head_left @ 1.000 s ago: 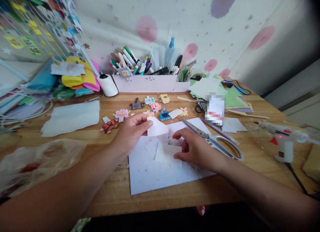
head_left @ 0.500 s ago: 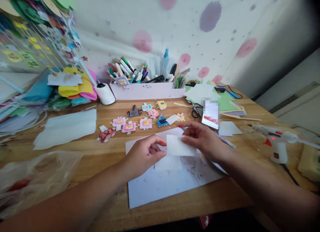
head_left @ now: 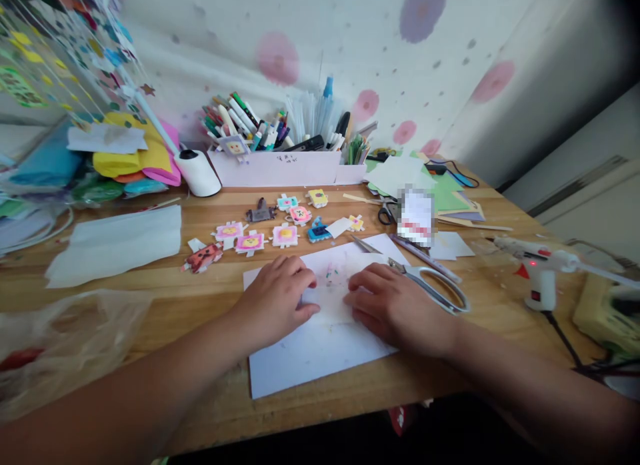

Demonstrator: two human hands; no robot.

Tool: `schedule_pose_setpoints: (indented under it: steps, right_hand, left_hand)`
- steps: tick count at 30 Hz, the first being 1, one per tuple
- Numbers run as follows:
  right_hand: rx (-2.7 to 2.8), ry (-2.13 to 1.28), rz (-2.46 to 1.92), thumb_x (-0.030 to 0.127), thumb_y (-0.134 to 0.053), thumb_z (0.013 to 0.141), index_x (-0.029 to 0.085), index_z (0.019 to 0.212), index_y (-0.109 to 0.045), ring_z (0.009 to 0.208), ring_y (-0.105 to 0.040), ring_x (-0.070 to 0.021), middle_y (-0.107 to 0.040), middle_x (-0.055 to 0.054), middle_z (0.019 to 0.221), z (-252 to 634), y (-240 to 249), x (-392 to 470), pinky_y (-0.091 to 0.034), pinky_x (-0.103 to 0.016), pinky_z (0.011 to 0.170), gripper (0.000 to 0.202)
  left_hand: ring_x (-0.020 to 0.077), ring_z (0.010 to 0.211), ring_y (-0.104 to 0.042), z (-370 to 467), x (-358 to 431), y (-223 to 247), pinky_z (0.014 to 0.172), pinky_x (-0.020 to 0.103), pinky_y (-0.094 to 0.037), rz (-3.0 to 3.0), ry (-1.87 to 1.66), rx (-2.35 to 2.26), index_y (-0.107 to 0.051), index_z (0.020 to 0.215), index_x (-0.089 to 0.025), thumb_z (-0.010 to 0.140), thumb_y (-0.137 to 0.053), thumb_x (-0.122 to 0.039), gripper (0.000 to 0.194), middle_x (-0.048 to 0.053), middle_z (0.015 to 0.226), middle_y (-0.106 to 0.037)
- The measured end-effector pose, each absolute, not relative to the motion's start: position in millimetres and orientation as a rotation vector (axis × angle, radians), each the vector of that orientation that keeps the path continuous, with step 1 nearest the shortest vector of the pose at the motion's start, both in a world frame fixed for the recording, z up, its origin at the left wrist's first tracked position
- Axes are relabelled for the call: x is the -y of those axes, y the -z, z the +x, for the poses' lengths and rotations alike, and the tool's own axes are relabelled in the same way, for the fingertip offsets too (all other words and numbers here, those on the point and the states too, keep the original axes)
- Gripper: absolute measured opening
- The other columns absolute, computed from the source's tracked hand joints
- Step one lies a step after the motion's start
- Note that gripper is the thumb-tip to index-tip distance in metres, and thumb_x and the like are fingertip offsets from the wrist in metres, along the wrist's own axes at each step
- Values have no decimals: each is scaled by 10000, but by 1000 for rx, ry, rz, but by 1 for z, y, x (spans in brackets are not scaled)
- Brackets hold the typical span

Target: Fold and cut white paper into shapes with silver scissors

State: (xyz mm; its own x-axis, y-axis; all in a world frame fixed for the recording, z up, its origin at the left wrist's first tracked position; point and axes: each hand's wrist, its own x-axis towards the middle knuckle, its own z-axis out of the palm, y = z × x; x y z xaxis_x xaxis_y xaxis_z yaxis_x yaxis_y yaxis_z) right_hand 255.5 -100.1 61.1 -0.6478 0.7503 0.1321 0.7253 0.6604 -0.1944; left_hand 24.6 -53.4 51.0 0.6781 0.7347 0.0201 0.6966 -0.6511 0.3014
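A large white sheet point(head_left: 295, 368) lies on the wooden table. On its upper part is a thin translucent white piece of paper point(head_left: 333, 305), with faint coloured marks near its top. My left hand point(head_left: 283, 298) rests at the left side of this piece, fingers curved and thumb apart, with nothing seen in it. From the right, my right hand point(head_left: 395, 305) lies palm down over the paper's right part, fingers bent and apart. Large scissors point(head_left: 435, 285) with grey handles lie partly open just beyond my right hand.
Small coloured paper figures point(head_left: 250, 241) lie behind the sheet. A white box point(head_left: 280, 169) of pens stands at the back. To the right are a phone point(head_left: 416, 217), black scissors point(head_left: 385, 215) and a glue gun point(head_left: 543, 278) with a red light. Plastic film point(head_left: 75, 338) lies left.
Both hands have lowered to the sheet, and the small white paper held between them is now down on it. The view has shifted, and the large scissors now show beside my right hand.
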Motion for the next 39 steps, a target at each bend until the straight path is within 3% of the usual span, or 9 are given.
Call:
schedule_pose_setpoints:
  steps: [5, 13, 28, 32, 35, 39]
  right_hand:
    - [2546, -157, -1298, 199, -534, 889, 184, 1036, -680, 924, -535, -227, -641, -86, 1013, 276, -66, 96, -456, -397, 841, 208]
    - [2512, -187, -1325, 206, -551, 882, 182, 996, -671, 921, -546, -220, -645, -85, 994, 291, -70, 105, -461, -387, 839, 167]
    - [2566, -274, -1309, 220, -536, 894, 209, 1014, -646, 927, -546, -201, -657, -46, 1015, 289, -70, 117, -415, -385, 861, 163]
    - [2581, -275, -1295, 194, -535, 880, 198, 981, -648, 909, -543, -198, -660, -50, 992, 284, -70, 117, -406, -386, 858, 151]
    - [2596, -272, -1273, 177, -536, 867, 190, 964, -649, 894, -543, -199, -662, -52, 978, 281, -70, 116, -405, -388, 857, 150]
    - [2606, -291, -1252, 186, -542, 860, 193, 992, -647, 918, -541, -206, -659, -56, 1014, 276, -70, 117, -409, -391, 868, 169]
  left_hand:
    - [215, 858, -523, 23, 50, -54, 730, 327, -373, 2627, -142, -1153, -524, 780, -196, 779, -653, -280, 155, 20, 862, -584]
    - [169, 697, -530, 21, 46, -57, 614, 277, -308, 2498, -105, -1205, -522, 888, -212, 765, -563, -216, 130, -23, 724, -588]
    - [159, 667, -555, 16, 41, -53, 576, 254, -317, 2277, -115, -1306, -607, 1128, -251, 709, -507, -181, 436, -14, 729, -618]
    - [157, 653, -543, 16, 40, -55, 571, 255, -311, 2300, -95, -1293, -664, 919, -233, 714, -503, -210, 261, -15, 689, -597]
    - [156, 675, -536, 18, 40, -58, 583, 252, -322, 2314, -189, -1273, -588, 752, -205, 721, -486, -202, 107, -11, 730, -587]
    - [151, 675, -520, 19, 42, -58, 594, 251, -333, 2274, -291, -1280, -471, 711, -202, 718, -484, -187, 22, -17, 733, -562]
